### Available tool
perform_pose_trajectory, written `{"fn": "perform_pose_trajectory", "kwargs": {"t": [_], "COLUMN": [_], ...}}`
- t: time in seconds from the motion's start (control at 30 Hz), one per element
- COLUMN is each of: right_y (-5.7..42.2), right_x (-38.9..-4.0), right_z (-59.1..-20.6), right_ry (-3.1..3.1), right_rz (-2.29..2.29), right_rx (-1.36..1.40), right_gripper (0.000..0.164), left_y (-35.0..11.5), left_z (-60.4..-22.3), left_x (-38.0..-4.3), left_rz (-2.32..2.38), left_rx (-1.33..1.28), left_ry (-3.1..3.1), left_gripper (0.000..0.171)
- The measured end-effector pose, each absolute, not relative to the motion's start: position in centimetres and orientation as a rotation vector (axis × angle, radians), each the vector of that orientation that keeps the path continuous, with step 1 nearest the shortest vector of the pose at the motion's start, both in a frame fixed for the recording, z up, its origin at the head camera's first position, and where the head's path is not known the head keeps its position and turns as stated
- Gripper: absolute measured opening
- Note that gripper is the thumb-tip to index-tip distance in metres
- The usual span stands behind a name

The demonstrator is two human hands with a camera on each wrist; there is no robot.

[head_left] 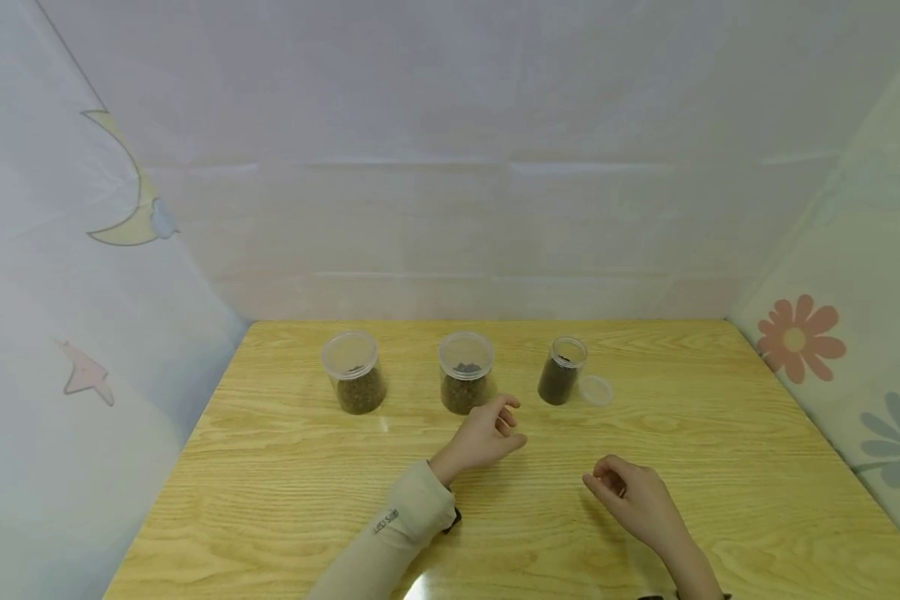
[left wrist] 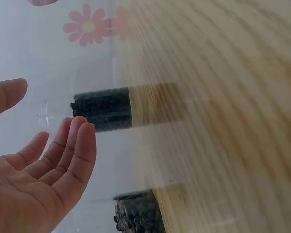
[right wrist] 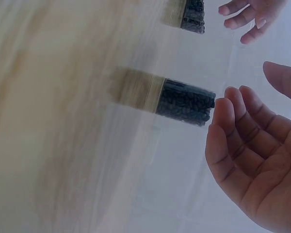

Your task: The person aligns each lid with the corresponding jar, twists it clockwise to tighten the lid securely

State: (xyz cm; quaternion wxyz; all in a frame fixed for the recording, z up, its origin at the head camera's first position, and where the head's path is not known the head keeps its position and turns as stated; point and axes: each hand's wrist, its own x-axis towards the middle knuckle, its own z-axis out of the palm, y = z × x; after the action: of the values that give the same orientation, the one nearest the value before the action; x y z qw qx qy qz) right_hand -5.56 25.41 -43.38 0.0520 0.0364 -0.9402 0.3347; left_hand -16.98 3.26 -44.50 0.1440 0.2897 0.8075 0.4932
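The left hand [head_left: 483,435] and right hand [head_left: 637,500] are empty, fingers loosely bent, the left near a wide clear jar of dark pieces [head_left: 463,393]. Small lettering on the beige left sleeve [head_left: 414,510] is too blurred to read surely. Farther off stand a slim clear jar of black pieces [head_left: 558,381] and, leftmost, a second wide clear jar [head_left: 360,390]. Only the head view shows the round translucent lid [head_left: 596,390] beside the slim one; the wrist views show the palms.

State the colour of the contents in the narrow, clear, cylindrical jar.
The contents look near-black, showing best in the right wrist view.
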Motion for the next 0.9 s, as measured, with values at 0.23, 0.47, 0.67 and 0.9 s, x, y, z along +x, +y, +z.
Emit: {"fn": "perform_pose_trajectory", "kwargs": {"t": [0.23,0.47,0.67,0.9], "right_y": [25.4,25.5,25.5,25.4], "right_x": [-5.5,-5.4,-5.5,-5.5], "right_z": [-43.4,-43.6,-43.7,-43.8], "right_ry": [-2.841,-2.824,-2.825,-2.799], "right_rz": [1.017,0.998,1.000,0.984], "right_rx": [0.120,0.161,0.164,0.211], "right_gripper": [0.010,0.009,0.008,0.008], "left_y": [4.5,5.5,6.4,7.6], "left_z": [-44.8,-45.4,-45.9,-45.9], "left_x": [-17.9,-18.8,-19.6,-20.1], "left_rz": [1.360,1.337,1.387,1.378], "left_rx": [0.830,0.783,0.747,0.693], "left_ry": [2.369,2.387,2.337,2.378], "left_gripper": [0.062,0.070,0.073,0.074]}}
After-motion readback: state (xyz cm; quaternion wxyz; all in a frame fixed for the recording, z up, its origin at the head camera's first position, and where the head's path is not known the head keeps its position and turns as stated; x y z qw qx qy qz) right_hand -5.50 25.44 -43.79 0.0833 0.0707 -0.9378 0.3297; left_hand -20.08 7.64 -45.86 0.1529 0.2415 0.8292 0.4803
